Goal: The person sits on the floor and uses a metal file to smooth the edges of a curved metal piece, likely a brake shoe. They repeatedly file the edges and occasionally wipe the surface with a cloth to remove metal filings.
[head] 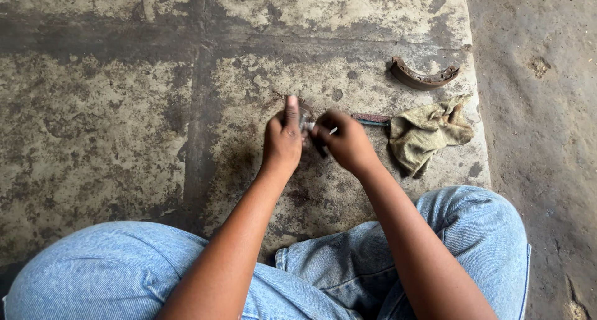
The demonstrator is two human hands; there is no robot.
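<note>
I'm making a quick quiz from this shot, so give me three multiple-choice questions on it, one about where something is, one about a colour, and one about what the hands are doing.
1. Where does the curved rusty part lie?
A. On the concrete beyond the rag
B. On the person's lap
C. In the left hand

2. What colour is the crumpled rag?
A. Bright red
B. Dull yellowish-green
C. Black

3. How are the two hands placed?
A. Flat on the knees
B. Far apart on the floor
C. Close together, working a small metal piece

Answers:
1. A, it rests on the stained concrete floor, past the rag.
2. B, the cloth shows a faded olive tone.
3. C, the left hand and right hand meet around a small metal piece.
</note>
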